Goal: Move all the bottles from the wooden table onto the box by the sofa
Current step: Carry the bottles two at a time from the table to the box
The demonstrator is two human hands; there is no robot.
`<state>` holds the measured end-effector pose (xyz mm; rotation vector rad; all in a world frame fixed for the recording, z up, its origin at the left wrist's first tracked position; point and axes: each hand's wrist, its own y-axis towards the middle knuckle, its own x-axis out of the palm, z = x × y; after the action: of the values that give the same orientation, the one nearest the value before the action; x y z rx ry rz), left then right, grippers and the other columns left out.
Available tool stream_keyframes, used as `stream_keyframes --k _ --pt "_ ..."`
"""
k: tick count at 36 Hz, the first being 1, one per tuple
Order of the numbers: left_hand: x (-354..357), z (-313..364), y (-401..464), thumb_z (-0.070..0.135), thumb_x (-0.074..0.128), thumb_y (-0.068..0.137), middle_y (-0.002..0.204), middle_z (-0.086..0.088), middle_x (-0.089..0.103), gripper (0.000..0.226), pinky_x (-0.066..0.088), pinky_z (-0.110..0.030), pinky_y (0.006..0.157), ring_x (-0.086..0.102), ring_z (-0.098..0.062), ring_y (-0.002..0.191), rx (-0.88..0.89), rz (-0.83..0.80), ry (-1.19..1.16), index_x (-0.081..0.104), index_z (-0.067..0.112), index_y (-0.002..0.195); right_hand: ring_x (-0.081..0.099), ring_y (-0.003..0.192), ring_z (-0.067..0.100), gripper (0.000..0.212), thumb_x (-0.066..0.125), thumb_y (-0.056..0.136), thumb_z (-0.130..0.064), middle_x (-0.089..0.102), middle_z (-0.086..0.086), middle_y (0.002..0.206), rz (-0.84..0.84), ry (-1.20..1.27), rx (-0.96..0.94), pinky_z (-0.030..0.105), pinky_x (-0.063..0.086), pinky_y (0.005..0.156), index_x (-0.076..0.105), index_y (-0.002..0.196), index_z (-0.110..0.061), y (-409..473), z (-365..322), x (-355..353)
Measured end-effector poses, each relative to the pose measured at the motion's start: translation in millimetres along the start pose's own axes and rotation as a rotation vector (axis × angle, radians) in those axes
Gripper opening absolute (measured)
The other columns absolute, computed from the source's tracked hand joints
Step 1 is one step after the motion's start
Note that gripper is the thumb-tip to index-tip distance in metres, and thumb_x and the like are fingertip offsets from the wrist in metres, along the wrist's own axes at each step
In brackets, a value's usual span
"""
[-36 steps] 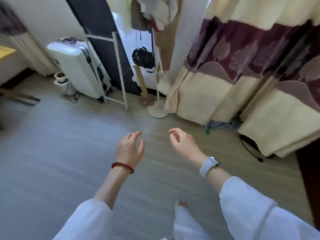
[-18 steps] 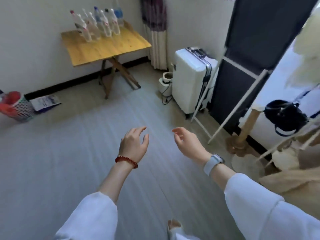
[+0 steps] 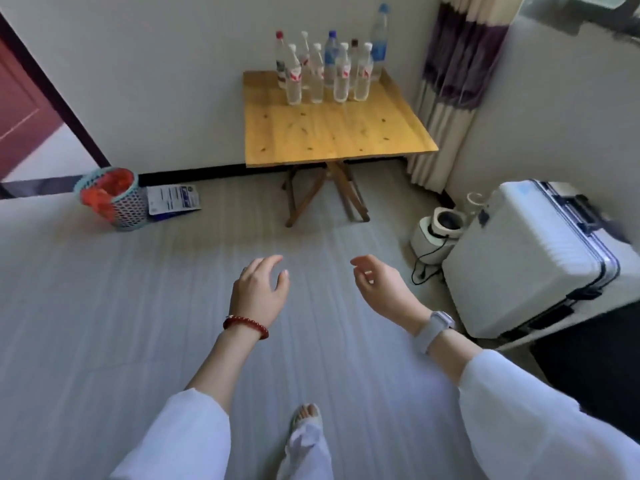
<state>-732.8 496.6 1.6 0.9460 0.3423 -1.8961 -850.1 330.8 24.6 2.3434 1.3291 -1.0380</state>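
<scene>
left hand (image 3: pixel 260 292): low in the middle of the frame, held out over the floor. the fingers are loose and a little bent. it holds nothing. a red bead band (image 3: pixel 246 325) sits on the wrist.
right hand (image 3: pixel 382 289): just right of the left hand, a gap between them. the fingers curl softly and the palm faces inward. it holds nothing. a pale watch (image 3: pixel 434 329) sits on the wrist.
bottles (image 3: pixel 325 69): a bunch of clear bottles stand upright, close together, at the far edge of the table, top middle of the frame. most caps are white, some are blue and some red. the tallest one (image 3: pixel 379 41) is at the right end of the bunch.
wooden table (image 3: pixel 332 133): top middle of the frame, against the white wall, on crossed legs. the near part of its top is bare wood.
hands and bottles: well apart, with floor between.
basket (image 3: pixel 119 199): left side of the frame, on the floor by the wall, with red stuff in it. a flat printed pack (image 3: pixel 173 199) lies just beside it.
suitcase (image 3: pixel 530 258): white, at the right side of the frame.
curtain (image 3: pixel 453 81): upper right, hanging beside the table.
foot (image 3: pixel 306 415): bottom middle, in a sandal.
</scene>
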Motion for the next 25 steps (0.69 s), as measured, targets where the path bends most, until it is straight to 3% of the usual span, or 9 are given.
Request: stream_keyframes --k 7,15,25 --pt "10 4 185 0.016 0.054 0.086 0.112 -0.01 0.062 0.027 0.042 -0.032 0.088 0.056 -0.027 0.105 0.029 0.013 -0.006 0.059 0.009 0.111 0.06 0.101 0.026 0.03 0.044 0.091 -0.014 0.063 0.009 0.115 0.03 -0.002 -0.032 0.031 0.046 0.088 0.052 0.119 -0.01 176 -40 -34" --pt "64 18 386 0.018 0.052 0.088 0.114 -0.008 0.06 0.027 0.043 -0.031 0.085 0.055 -0.025 0.105 0.086 -0.008 -0.019 0.058 0.01 0.112 0.06 0.101 0.028 0.029 0.044 0.091 -0.015 0.064 0.011 0.113 0.067 0.023 -0.028 0.034 0.048 0.087 0.053 0.118 -0.01 373 -25 -60" --pt "121 37 612 0.02 0.05 0.089 0.117 -0.009 0.058 0.03 0.042 -0.029 0.089 0.053 -0.023 0.109 0.034 0.011 -0.032 0.055 0.01 0.117 0.063 0.089 0.032 0.029 0.04 0.093 -0.018 0.064 0.01 0.114 0.052 0.053 -0.041 0.031 0.048 0.071 0.053 0.118 -0.011 622 -28 -105"
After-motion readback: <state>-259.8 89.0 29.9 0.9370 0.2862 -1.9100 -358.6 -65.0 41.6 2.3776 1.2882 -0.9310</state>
